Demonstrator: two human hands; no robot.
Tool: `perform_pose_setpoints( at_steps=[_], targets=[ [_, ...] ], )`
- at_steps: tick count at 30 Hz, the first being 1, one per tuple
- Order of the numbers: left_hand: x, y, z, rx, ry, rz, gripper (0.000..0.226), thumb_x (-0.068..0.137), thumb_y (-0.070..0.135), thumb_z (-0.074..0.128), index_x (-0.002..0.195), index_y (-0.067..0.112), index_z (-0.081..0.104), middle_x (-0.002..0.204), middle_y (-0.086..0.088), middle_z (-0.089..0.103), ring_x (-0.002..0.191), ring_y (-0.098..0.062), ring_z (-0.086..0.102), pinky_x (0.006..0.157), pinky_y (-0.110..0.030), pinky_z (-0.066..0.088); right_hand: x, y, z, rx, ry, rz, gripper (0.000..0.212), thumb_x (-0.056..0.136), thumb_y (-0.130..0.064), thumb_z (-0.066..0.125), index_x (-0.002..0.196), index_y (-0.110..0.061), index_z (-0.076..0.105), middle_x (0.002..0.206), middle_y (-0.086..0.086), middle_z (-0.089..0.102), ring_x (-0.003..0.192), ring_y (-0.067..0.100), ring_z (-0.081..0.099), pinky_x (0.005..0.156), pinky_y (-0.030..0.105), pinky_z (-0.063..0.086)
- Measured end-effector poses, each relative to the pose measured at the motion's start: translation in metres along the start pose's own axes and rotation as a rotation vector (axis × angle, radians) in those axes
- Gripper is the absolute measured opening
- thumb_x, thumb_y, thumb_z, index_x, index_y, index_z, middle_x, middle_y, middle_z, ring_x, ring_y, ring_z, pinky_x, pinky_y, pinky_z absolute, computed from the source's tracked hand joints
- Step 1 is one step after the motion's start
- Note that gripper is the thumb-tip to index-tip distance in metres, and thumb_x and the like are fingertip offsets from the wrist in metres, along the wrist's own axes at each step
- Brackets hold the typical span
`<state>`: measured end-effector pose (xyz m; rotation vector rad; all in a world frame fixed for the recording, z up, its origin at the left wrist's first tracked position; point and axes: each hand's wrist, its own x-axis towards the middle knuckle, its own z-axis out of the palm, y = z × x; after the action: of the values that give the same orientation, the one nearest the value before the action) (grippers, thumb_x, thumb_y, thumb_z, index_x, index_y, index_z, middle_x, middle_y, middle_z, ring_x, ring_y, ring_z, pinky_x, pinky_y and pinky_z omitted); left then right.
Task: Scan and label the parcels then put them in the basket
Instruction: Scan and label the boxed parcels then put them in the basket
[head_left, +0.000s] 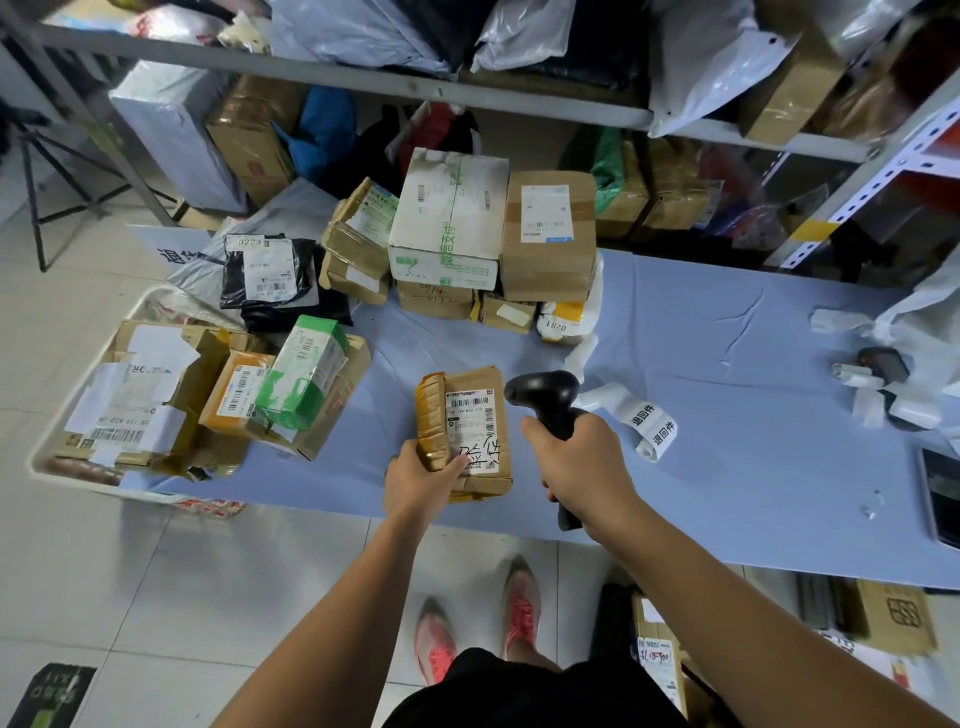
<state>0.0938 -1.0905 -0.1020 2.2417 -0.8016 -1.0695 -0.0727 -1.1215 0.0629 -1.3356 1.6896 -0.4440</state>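
Bare table (727, 415) at right, stacked parcels (457, 234) behind, heaped basket (104, 488) at left

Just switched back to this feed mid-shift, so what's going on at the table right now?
A person stands at the blue table. The left hand grips a small brown parcel with its label facing up. The right hand holds a black scanner, its head pointed toward that label. The white basket on the left holds several parcels. More stacked parcels wait at the back of the table, and a label strip lies beside the scanner.
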Motion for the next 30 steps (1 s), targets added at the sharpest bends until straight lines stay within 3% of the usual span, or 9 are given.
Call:
perform_pose_setpoints(
  at_steps=[2,4,10,16,21,23,26,28,30],
  targets=[
    [0.000,-0.001,-0.001,-0.005,-0.007,0.003,0.056,0.070,0.059,0.077,0.110,0.027,0.054,0.102,0.006,0.063,0.095,-0.016,0.061,0.083,-0.040,0.057,0.009,0.014,0.001,-0.023,0.001,-0.005,0.024,0.088,-0.037,0.057,0.081,-0.014,0.055,0.065,0.001,0.056,0.057,0.020,0.055,0.049,0.030,0.046],
    [0.000,-0.001,-0.002,-0.007,0.000,0.014,0.057,0.073,0.057,0.077,0.113,0.023,0.055,0.103,0.005,0.064,0.095,-0.016,0.062,0.080,-0.037,0.056,0.021,0.036,0.002,-0.089,0.017,-0.012,0.018,0.087,-0.035,0.057,0.090,-0.017,0.056,0.074,-0.001,0.061,0.065,0.019,0.059,0.059,0.032,0.050],
    [-0.007,0.008,-0.004,0.137,0.084,0.069,0.079,0.078,0.065,0.068,0.134,0.013,0.048,0.122,-0.010,0.059,0.117,-0.029,0.054,0.095,-0.041,0.049,0.062,0.112,-0.001,-0.600,-0.001,-0.051,0.036,0.089,-0.035,0.062,0.117,-0.016,0.048,0.109,0.002,0.061,0.102,0.025,0.057,0.084,0.039,0.048],
    [-0.018,0.038,0.001,0.343,0.200,0.173,0.055,0.087,0.047,0.065,0.126,0.010,0.051,0.117,-0.016,0.053,0.112,-0.034,0.051,0.089,-0.042,0.044,0.095,0.142,-0.002,-0.923,-0.058,-0.147,0.041,0.090,-0.037,0.064,0.122,-0.019,0.046,0.125,0.000,0.057,0.118,0.024,0.045,0.093,0.036,0.035],
    [-0.020,0.064,0.012,0.447,0.205,0.242,0.047,0.088,0.039,0.061,0.125,0.013,0.052,0.111,-0.012,0.050,0.105,-0.034,0.050,0.085,-0.042,0.047,0.111,0.151,-0.003,-0.884,-0.086,-0.153,0.046,0.087,-0.029,0.070,0.125,-0.019,0.045,0.125,0.001,0.056,0.118,0.024,0.044,0.095,0.034,0.035],
    [-0.019,0.070,0.018,0.454,0.186,0.285,0.043,0.087,0.037,0.063,0.120,0.013,0.054,0.114,-0.013,0.051,0.106,-0.034,0.050,0.084,-0.042,0.047,0.115,0.156,-0.006,-0.830,-0.114,-0.204,0.050,0.084,-0.037,0.070,0.124,-0.021,0.046,0.123,-0.001,0.055,0.119,0.023,0.043,0.095,0.034,0.035],
    [-0.017,0.079,0.029,0.449,0.173,0.325,0.037,0.085,0.032,0.066,0.115,0.011,0.058,0.129,-0.015,0.050,0.107,-0.034,0.051,0.082,-0.039,0.046,0.118,0.168,-0.020,-0.528,-0.147,-0.267,0.060,0.080,-0.037,0.069,0.133,-0.018,0.048,0.127,-0.002,0.044,0.125,0.020,0.035,0.103,0.036,0.038],
    [-0.017,0.090,0.037,0.437,0.171,0.343,0.032,0.086,0.029,0.064,0.111,0.011,0.060,0.127,-0.014,0.051,0.105,-0.033,0.052,0.080,-0.036,0.043,0.121,0.175,-0.036,-0.313,-0.066,-0.305,0.055,0.081,-0.023,0.066,0.133,-0.011,0.051,0.128,-0.002,0.042,0.124,0.019,0.035,0.104,0.039,0.042],
    [-0.017,0.104,0.046,0.452,0.152,0.381,0.025,0.087,0.025,0.061,0.107,0.010,0.061,0.117,-0.013,0.055,0.102,-0.030,0.050,0.083,-0.038,0.042,0.129,0.179,-0.052,-0.259,0.105,-0.311,0.048,0.085,-0.011,0.063,0.131,-0.006,0.052,0.129,0.004,0.044,0.124,0.024,0.038,0.103,0.043,0.043]
  ],
)
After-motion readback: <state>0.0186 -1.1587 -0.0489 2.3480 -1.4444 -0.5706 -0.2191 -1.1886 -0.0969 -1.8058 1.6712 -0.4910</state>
